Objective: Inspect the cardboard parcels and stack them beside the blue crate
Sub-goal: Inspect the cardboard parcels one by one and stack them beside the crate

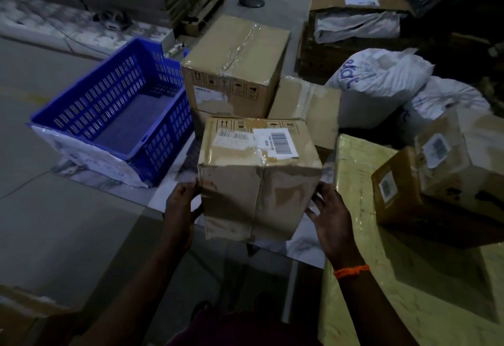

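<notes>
Blue crate [103, 100] left on floor. Taped box [234, 67] stacked just right of it, box beneath mostly hidden. Dented parcel [259, 176] in front: left hand [181, 203] grips its left edge, fingertips hidden; right hand [331, 220] flat, fingers spread on right side; underside unseen

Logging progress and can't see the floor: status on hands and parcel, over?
Left hand grips the parcel at its left edge; right hand flat against its right side. Parcel in front of stack beside blue crate. Nothing blocking.
</notes>
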Demonstrator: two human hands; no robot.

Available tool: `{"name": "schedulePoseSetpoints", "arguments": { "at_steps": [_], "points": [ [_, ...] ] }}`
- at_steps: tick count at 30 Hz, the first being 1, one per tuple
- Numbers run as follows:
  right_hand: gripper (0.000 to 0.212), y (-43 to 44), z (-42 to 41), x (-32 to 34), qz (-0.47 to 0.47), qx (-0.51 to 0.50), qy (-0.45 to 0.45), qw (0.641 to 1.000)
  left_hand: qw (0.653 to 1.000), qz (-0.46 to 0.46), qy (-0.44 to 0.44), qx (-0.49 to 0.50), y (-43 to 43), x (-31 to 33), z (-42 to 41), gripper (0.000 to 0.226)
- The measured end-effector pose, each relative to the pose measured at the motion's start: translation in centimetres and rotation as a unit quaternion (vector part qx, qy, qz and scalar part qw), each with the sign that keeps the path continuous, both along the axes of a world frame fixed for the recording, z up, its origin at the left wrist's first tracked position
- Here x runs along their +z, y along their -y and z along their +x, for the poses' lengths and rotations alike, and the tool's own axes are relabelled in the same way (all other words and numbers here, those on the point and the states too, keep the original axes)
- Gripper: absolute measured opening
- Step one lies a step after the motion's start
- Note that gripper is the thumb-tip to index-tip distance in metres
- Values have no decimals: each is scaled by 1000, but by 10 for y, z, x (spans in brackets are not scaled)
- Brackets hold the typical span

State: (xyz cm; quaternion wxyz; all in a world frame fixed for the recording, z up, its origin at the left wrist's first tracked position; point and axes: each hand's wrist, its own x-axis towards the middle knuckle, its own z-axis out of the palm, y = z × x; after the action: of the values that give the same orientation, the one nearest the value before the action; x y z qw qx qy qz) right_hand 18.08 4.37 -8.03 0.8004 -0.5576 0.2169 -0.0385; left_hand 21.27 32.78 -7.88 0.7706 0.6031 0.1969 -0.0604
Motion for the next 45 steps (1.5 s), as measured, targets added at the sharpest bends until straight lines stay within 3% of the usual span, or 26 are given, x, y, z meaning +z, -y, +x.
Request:
{"name": "schedulePoseSetpoints", "arguments": {
  "at_steps": [3, 5, 8, 11, 15, 19, 23, 28, 31, 37, 43, 45],
  "points": [
    [37, 8, -13, -15, 20, -19, -28, 999, 1000, 16, -6, -3, -3, -10, -6, 29],
    [37, 8, -19, -19, 12, -13, -34, 999, 1000, 15, -16, 5, -6, -12, -10, 18],
    [31, 9, -27, -29, -55, 25, -29, 998, 999, 12, -36, -10, -7, -13, -20, 21],
    [40, 18, -30, -47, -151, 67, -25, 986, 998, 44, -37, -31, -12, -14, -26, 20],
    [27, 28, -24, -42, -168, 81, -50, 981, 994, 90, -21, -51, -21, -9, -22, 20],
    [24, 29, 0, -2, -140, 96, -97, 981, 995, 66, -41, -66, -34, 19, 7, 31],
    [44, 27, 38, 44, -98, 138, -134, 976, 980, 80, -76, -166, -33, 55, 41, 38],
    [62, 27, 60, 79, -34, 193, -124, 973, 969, 82, -91, -214, -28, 76, 58, 52],
    [64, 25, 61, 83, 2, 203, -100, 974, 977, 67, -66, -191, -29, 82, 50, 64],
    [66, 13, 50, 59, 41, 162, -87, 982, 996, 14, -36, -86, -47, 67, 15, 46],
    [59, 1, 24, 38, -32, 180, -98, 978, 997, -10, -60, -42, -49, 38, -26, 45],
    [43, -2, 13, 29, -60, 193, -110, 973, 994, -8, -73, -76, -47, 28, -37, 38]
  ]
}}
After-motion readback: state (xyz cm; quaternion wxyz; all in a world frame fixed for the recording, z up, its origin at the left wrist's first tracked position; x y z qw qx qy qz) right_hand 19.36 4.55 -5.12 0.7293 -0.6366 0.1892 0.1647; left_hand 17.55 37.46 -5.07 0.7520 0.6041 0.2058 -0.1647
